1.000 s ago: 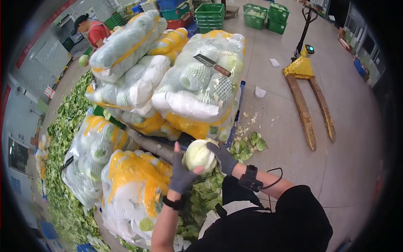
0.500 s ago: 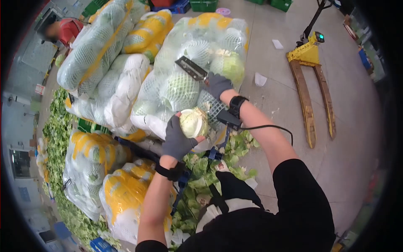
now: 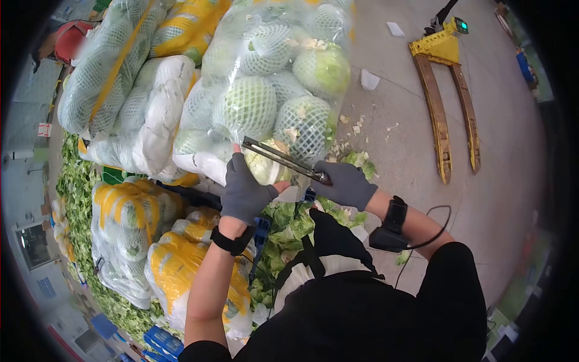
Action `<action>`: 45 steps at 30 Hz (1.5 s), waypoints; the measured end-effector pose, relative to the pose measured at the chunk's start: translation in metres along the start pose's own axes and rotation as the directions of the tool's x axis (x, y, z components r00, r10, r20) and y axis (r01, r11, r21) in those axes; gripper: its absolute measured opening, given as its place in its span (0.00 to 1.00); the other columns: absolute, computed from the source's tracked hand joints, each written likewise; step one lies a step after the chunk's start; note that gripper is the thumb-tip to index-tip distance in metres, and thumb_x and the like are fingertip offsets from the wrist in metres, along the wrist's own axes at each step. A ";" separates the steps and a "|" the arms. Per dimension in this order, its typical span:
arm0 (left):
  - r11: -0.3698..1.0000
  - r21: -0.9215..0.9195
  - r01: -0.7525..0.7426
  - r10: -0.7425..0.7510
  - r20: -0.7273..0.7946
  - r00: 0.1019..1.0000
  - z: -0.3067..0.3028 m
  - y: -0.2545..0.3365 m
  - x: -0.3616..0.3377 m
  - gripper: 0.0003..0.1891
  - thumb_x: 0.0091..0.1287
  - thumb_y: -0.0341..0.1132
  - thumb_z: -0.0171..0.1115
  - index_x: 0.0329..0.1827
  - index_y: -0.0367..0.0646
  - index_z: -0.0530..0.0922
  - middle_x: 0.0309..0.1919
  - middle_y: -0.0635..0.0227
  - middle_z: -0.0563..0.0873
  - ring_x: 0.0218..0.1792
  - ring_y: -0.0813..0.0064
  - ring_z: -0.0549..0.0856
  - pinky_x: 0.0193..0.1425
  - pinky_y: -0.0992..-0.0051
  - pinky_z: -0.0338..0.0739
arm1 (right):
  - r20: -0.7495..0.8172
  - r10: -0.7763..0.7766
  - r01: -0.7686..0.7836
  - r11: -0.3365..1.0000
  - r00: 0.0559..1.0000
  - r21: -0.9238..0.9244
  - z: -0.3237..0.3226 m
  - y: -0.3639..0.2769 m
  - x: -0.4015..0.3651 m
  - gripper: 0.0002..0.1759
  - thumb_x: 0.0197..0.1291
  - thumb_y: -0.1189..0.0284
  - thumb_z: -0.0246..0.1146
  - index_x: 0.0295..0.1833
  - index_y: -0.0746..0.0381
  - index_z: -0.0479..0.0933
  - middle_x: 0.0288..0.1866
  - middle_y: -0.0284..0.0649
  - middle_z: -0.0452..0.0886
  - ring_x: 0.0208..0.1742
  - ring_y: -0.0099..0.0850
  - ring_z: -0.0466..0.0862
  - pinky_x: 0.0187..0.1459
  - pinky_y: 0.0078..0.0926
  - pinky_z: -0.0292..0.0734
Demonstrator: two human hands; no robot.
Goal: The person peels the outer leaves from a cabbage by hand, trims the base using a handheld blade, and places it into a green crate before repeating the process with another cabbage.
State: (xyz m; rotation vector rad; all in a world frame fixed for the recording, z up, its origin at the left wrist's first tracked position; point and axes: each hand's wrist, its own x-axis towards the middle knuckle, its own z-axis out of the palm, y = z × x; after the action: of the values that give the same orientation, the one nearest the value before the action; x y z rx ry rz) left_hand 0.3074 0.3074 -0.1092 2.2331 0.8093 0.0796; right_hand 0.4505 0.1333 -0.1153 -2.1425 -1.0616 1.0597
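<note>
In the head view my left hand (image 3: 246,193), in a grey fingerless glove, holds a trimmed pale cabbage (image 3: 263,169) from its left side, thumb and fingers spread around it. My right hand (image 3: 347,184), gloved the same way, is closed around the handle of a broad-bladed knife (image 3: 280,158). The blade lies across the top of the cabbage, its tip close to my left fingertips, and covers part of the head. Just beyond, a clear plastic bag (image 3: 208,114) bulges with cabbages in white foam nets, including a netted cabbage (image 3: 303,127) near the blade.
More bagged cabbages (image 3: 136,235) are stacked to the left. Loose leaves (image 3: 90,211) cover the floor there, and more leaves (image 3: 286,226) lie below my hands. A yellow pallet jack (image 3: 435,48) stands right. At the far upper left is a person in red (image 3: 72,41).
My right hand has come down and toward me, bringing the knife from over the bag onto the cabbage. My left hand keeps holding the cabbage. The view has shifted slightly.
</note>
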 end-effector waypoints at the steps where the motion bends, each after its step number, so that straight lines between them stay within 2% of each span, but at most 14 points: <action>1: 0.997 0.074 0.006 -0.005 -0.010 1.000 0.002 0.002 -0.002 0.57 0.35 0.49 0.77 0.63 0.27 0.51 0.53 0.44 0.66 0.55 0.49 0.68 0.56 0.62 0.66 | -0.008 0.003 -0.003 1.000 1.000 -0.009 0.004 0.001 0.001 0.21 0.51 0.57 0.57 0.47 0.59 0.73 0.28 0.45 0.80 0.33 0.41 0.81 0.36 0.35 0.75; 9: 0.980 0.198 0.010 0.036 -0.228 0.973 0.022 0.021 -0.004 0.47 0.36 0.46 0.75 0.57 0.32 0.59 0.51 0.47 0.67 0.52 0.48 0.68 0.55 0.59 0.66 | -0.023 -0.027 0.028 0.998 0.999 0.052 0.003 0.015 0.016 0.19 0.50 0.59 0.59 0.41 0.63 0.74 0.28 0.50 0.79 0.31 0.46 0.80 0.36 0.36 0.73; 11: 0.981 0.185 0.051 -0.009 -0.222 0.975 0.023 0.028 0.000 0.44 0.36 0.46 0.75 0.54 0.34 0.61 0.50 0.48 0.68 0.51 0.48 0.69 0.55 0.59 0.66 | -0.010 -0.032 0.031 0.996 0.999 -0.087 -0.001 0.014 0.022 0.18 0.49 0.61 0.59 0.39 0.64 0.74 0.30 0.52 0.79 0.34 0.47 0.80 0.39 0.37 0.73; 15: 0.946 0.301 0.117 -0.051 -0.221 0.974 0.033 0.038 0.010 0.41 0.36 0.47 0.74 0.51 0.37 0.62 0.49 0.49 0.69 0.50 0.49 0.70 0.53 0.58 0.67 | 0.206 0.289 -0.238 0.941 0.935 -0.241 -0.027 -0.015 0.039 0.21 0.46 0.61 0.58 0.42 0.66 0.77 0.33 0.53 0.80 0.37 0.44 0.82 0.42 0.34 0.75; 18: 0.906 0.423 0.010 0.099 -0.234 0.967 0.044 0.047 0.001 0.40 0.37 0.47 0.73 0.51 0.38 0.63 0.50 0.50 0.69 0.50 0.50 0.70 0.54 0.57 0.65 | 0.221 0.274 -0.163 0.894 0.936 -0.418 -0.021 -0.007 0.067 0.21 0.45 0.60 0.58 0.41 0.64 0.78 0.32 0.53 0.80 0.36 0.44 0.82 0.41 0.35 0.75; 19: 0.901 0.433 -0.019 0.135 -0.239 0.962 0.044 0.047 -0.001 0.41 0.37 0.47 0.73 0.52 0.38 0.63 0.50 0.51 0.69 0.50 0.50 0.70 0.54 0.57 0.65 | 0.199 0.190 -0.089 0.900 0.961 -0.427 -0.018 -0.010 0.066 0.22 0.44 0.60 0.59 0.42 0.65 0.78 0.33 0.52 0.80 0.35 0.43 0.82 0.40 0.33 0.75; 22: 0.905 0.424 -0.034 0.152 -0.249 0.957 0.043 0.046 -0.003 0.42 0.37 0.47 0.73 0.53 0.36 0.63 0.49 0.51 0.69 0.51 0.51 0.70 0.56 0.56 0.63 | 0.147 0.263 -0.208 0.927 0.953 -0.311 -0.013 -0.004 0.058 0.24 0.44 0.60 0.60 0.44 0.66 0.77 0.33 0.51 0.81 0.34 0.39 0.82 0.39 0.30 0.75; 23: 0.909 0.416 -0.034 0.151 -0.250 0.956 0.039 0.044 0.000 0.42 0.37 0.48 0.72 0.54 0.35 0.63 0.49 0.51 0.70 0.51 0.51 0.70 0.56 0.56 0.63 | 0.113 0.188 -0.175 0.978 0.976 -0.116 -0.007 0.005 0.060 0.25 0.44 0.60 0.61 0.45 0.67 0.76 0.34 0.50 0.81 0.35 0.38 0.82 0.39 0.30 0.75; 24: 0.928 0.362 -0.092 0.201 -0.275 0.940 0.035 0.031 0.001 0.42 0.37 0.47 0.72 0.54 0.34 0.63 0.47 0.50 0.71 0.50 0.51 0.71 0.56 0.57 0.65 | 0.066 0.115 -0.121 0.989 0.991 0.082 -0.003 0.014 0.060 0.26 0.44 0.59 0.62 0.46 0.67 0.75 0.34 0.50 0.81 0.35 0.36 0.82 0.39 0.30 0.75; 27: 0.982 0.081 -0.170 0.187 -0.317 0.930 0.024 0.000 -0.002 0.45 0.36 0.46 0.74 0.56 0.32 0.61 0.48 0.49 0.70 0.51 0.50 0.70 0.55 0.59 0.65 | -0.001 0.107 -0.105 0.983 0.994 0.152 0.001 -0.009 0.025 0.27 0.46 0.58 0.60 0.47 0.67 0.74 0.32 0.48 0.81 0.35 0.37 0.82 0.39 0.31 0.75; 31: 0.945 0.115 -0.306 0.327 -0.365 0.872 0.027 0.022 0.003 0.43 0.37 0.41 0.75 0.55 0.30 0.61 0.47 0.47 0.71 0.48 0.51 0.72 0.53 0.62 0.68 | -0.206 0.028 -0.014 0.998 0.978 0.067 -0.011 -0.015 0.000 0.22 0.48 0.60 0.60 0.42 0.67 0.74 0.25 0.45 0.79 0.27 0.36 0.80 0.32 0.31 0.74; 34: 0.949 0.068 -0.309 0.313 -0.347 0.884 0.048 0.026 0.015 0.47 0.37 0.44 0.75 0.58 0.32 0.59 0.52 0.47 0.67 0.51 0.48 0.68 0.56 0.59 0.64 | -0.151 0.151 -0.149 0.988 0.977 0.030 -0.022 -0.006 -0.003 0.21 0.48 0.61 0.58 0.47 0.62 0.74 0.33 0.48 0.81 0.36 0.42 0.81 0.40 0.34 0.75; 36: 0.947 0.093 -0.306 0.318 -0.376 0.870 0.061 0.023 0.007 0.46 0.37 0.44 0.74 0.58 0.32 0.59 0.52 0.47 0.66 0.52 0.48 0.68 0.57 0.58 0.63 | -0.148 0.188 -0.211 0.964 0.971 -0.161 -0.014 0.009 -0.001 0.19 0.48 0.63 0.58 0.46 0.60 0.74 0.33 0.46 0.81 0.36 0.42 0.81 0.40 0.36 0.75; 45: 0.955 0.131 -0.267 0.297 -0.427 0.854 0.075 0.017 0.009 0.45 0.39 0.45 0.73 0.57 0.32 0.59 0.51 0.46 0.66 0.52 0.48 0.67 0.57 0.56 0.62 | -0.177 0.106 -0.149 0.957 0.978 -0.250 -0.014 0.013 0.019 0.18 0.46 0.64 0.57 0.43 0.59 0.77 0.34 0.49 0.80 0.38 0.46 0.80 0.41 0.38 0.75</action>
State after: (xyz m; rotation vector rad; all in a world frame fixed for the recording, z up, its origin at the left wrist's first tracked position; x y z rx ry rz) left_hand 0.3452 0.2567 -0.1530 2.4195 0.7122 0.7391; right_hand 0.4751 0.1402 -0.1244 -2.4912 -1.0460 0.8194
